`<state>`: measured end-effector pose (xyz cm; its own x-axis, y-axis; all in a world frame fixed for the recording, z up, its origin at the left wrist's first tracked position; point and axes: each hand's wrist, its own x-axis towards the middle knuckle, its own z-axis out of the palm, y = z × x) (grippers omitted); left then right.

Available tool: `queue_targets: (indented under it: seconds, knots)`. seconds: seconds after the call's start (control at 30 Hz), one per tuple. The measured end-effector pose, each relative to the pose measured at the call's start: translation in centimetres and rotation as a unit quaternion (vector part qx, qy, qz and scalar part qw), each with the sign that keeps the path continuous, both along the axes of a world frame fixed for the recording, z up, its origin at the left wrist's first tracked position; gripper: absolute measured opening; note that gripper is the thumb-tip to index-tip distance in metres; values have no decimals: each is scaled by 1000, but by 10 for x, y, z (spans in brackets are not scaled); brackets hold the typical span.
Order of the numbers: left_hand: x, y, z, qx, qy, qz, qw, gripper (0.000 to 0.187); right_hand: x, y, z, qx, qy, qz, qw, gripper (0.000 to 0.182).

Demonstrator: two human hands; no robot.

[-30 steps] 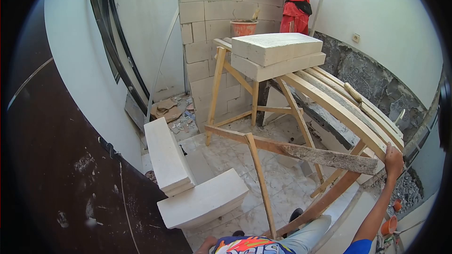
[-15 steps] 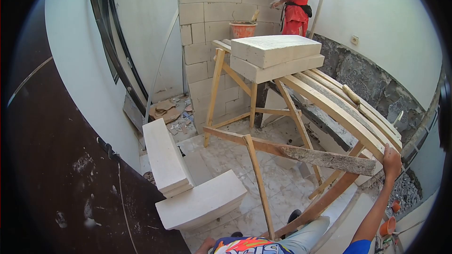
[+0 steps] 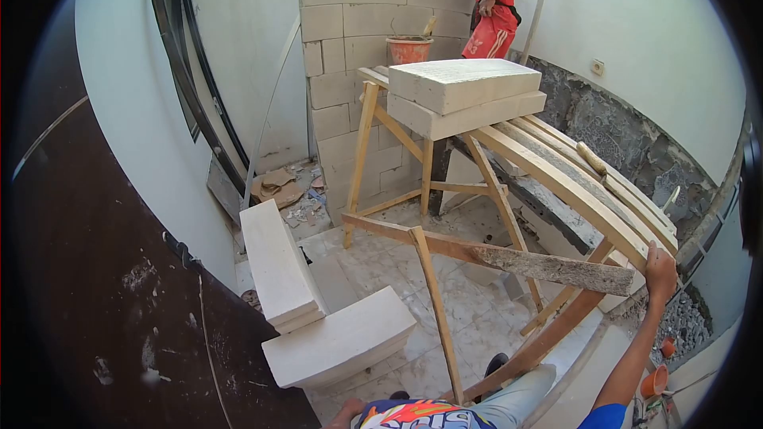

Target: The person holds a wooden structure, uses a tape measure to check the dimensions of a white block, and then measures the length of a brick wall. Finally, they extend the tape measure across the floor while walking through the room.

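My right hand (image 3: 660,271) is closed over the near end of the wooden scaffold planks (image 3: 574,185), arm stretched up from the lower right. Only a sliver of my left hand (image 3: 343,412) shows at the bottom edge beside my patterned shirt; its fingers are hidden. Two white lightweight blocks (image 3: 465,94) lie stacked on the far end of the scaffold. More white blocks (image 3: 280,264) and one flat block (image 3: 340,345) rest on the floor to my left.
A person in red (image 3: 491,0) stands at the top of a half-built block wall (image 3: 350,56), next to an orange bucket (image 3: 409,49). A wooden trestle (image 3: 429,250) crosses the tiled floor. Rubble lies by the left wall, and a dark door (image 3: 103,286) stands at my left.
The person in red has lowered their arm and turned. My right hand keeps its grip on the planks; the view has shifted very slightly.
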<state>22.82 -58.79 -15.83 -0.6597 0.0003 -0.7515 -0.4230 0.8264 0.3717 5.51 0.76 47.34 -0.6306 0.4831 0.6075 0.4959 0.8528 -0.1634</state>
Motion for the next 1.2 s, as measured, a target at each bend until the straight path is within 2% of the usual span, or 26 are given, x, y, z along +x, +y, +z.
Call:
queue_targets:
  seconds: [0.2,0.23,0.3,0.4,0.5,0.9,1.2]
  knots:
    - [2,5,29,25,-16,58,998,74,-1,3,-1,-6,-4,2,1000,53]
    - [2,5,32,28,-10,41,999,75,-2,3,-2,-4,-6,-2,1000,52]
    - [5,1,17,36,2,9,999,76,-2,4,-2,1,-9,-7,1000,52]
    - [13,0,4,59,-7,99,993,78,-2,4,-2,4,-11,-9,1000,52]
    - [16,0,0,27,-4,118,993,77,-1,2,-1,3,-13,-12,1000,52]
    - [8,-5,-14,21,33,-51,998,71,-2,5,-1,2,-16,-12,1000,52]
    - [7,-2,-1,26,13,13,999,71,0,1,1,3,-12,-13,1000,53]
